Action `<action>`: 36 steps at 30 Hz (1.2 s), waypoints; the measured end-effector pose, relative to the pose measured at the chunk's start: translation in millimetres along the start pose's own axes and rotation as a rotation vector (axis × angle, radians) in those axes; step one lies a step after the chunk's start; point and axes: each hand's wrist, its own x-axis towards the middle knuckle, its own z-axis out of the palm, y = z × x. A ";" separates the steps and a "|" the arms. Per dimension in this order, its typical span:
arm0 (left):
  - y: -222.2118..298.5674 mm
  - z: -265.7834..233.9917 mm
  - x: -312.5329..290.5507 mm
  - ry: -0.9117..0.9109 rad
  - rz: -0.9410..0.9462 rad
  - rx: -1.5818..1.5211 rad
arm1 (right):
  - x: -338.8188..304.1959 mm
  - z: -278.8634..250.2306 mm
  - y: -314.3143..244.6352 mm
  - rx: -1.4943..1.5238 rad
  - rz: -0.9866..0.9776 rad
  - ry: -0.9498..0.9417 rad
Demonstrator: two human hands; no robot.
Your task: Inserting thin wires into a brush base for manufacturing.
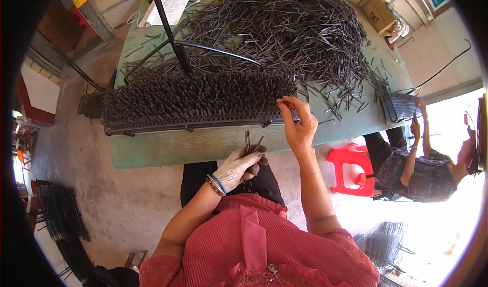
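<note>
My left hand (238, 169), in a pale work glove with dark fingertips, is closed around a few thin dark sticks (247, 140) whose ends point up from the fist. It is in front of the table's near edge. My bare right hand (299, 123) is in a pinch at the right end of a long black perforated rack (193, 126). Whatever the fingertips hold is too small to tell. Short dark sticks (198, 96) stand upright and densely packed in the rack. A black metal frame (175, 48) with a tall bar rises behind them.
A large heap of loose dark sticks (305, 33) covers the back of the green table (152, 152). White papers (170, 10) and a cardboard box (378, 13) are at the far corners. At the right, a co-worker (424, 170) handles a similar rack (401, 106) near a red stool (351, 167).
</note>
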 end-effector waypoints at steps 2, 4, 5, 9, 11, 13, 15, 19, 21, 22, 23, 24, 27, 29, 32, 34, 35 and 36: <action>-5.0 -1.1 3.9 -0.002 -0.002 -0.048 | 0.1 1.6 1.8 0.030 0.010 0.002; -8.2 -3.9 5.5 0.006 0.000 -0.076 | -4.5 6.3 10.7 0.021 0.043 -0.036; -8.8 -5.0 5.6 0.014 0.000 -0.105 | -7.1 7.5 13.9 0.032 0.052 -0.031; -6.4 -5.6 4.0 0.015 0.002 -0.112 | -10.0 5.4 20.1 -0.074 -0.019 -0.128; -6.6 -6.0 3.0 0.004 0.012 -0.113 | -7.2 7.4 15.4 -0.152 -0.205 -0.176; -6.3 -4.8 4.0 0.001 0.017 -0.091 | -8.1 8.1 15.5 -0.158 -0.192 -0.158; -6.8 -4.9 4.7 0.001 0.022 -0.070 | -9.1 8.0 16.2 -0.172 -0.216 -0.135; -7.7 -6.1 4.9 -0.003 0.022 -0.073 | -8.7 5.8 14.1 -0.203 -0.295 -0.165; -8.0 -5.7 4.8 0.001 0.018 -0.076 | -8.0 7.0 12.1 -0.207 -0.291 -0.156; -8.8 -5.9 5.0 0.000 0.021 -0.080 | -7.3 7.2 12.2 -0.208 -0.291 -0.156; -9.6 -6.0 5.3 -0.001 0.025 -0.083 | -6.0 7.4 12.4 -0.216 -0.283 -0.153; -10.5 -6.6 5.8 -0.001 0.025 -0.083 | -4.8 8.1 12.9 -0.224 -0.276 -0.150; -11.7 -7.3 6.2 0.001 0.022 -0.096 | 0.4 11.6 10.6 -0.295 -0.264 -0.169; -10.9 -6.2 5.4 0.021 0.016 -0.112 | -1.6 12.8 11.8 -0.298 -0.249 -0.194; -0.1 1.1 0.5 0.009 -0.004 -0.115 | -2.0 9.6 12.5 -0.298 -0.246 -0.183; 0.5 0.9 -1.8 -0.005 0.019 -0.105 | -5.9 7.6 8.1 -0.285 -0.257 -0.154; 0.4 0.5 -2.4 -0.023 0.041 -0.093 | -10.1 5.1 3.7 -0.179 -0.134 -0.174; 0.4 0.0 -2.2 -0.023 0.041 -0.094 | -13.6 1.6 -2.2 -0.074 -0.012 -0.193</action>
